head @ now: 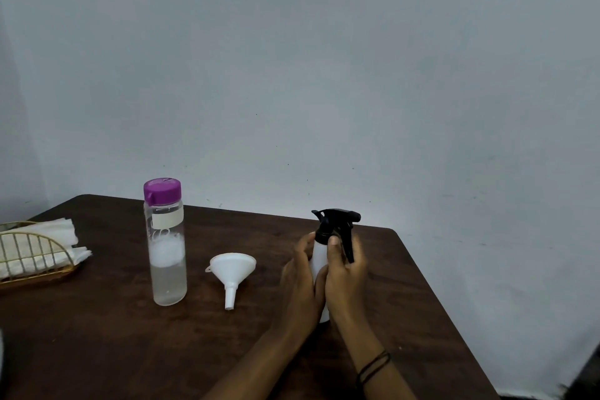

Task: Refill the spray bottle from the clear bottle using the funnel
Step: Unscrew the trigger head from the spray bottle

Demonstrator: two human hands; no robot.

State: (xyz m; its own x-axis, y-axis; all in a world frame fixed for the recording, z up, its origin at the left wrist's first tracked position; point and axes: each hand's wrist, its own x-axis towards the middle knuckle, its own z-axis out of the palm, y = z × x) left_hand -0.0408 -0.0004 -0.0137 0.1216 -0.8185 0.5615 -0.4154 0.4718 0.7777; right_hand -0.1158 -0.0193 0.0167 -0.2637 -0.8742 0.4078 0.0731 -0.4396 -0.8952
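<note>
Now, from the head view, your left hand (300, 273) and right hand (345, 273) both wrap the white spray bottle (317, 258) standing at the table's (406, 286) four o'clock, black trigger head still on. At its nine o'clock the funnel (232, 273) lies on its side; farther that way stands the capped clear bottle (166, 247).

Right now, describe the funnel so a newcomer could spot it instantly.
On the dark wooden table, look between the tall clear bottle with the purple cap and the two hands around the spray bottle. The funnel lies there on its side, untouched. It is the only small white cone, wide mouth toward the wall, narrow spout pointing at the camera.
</note>
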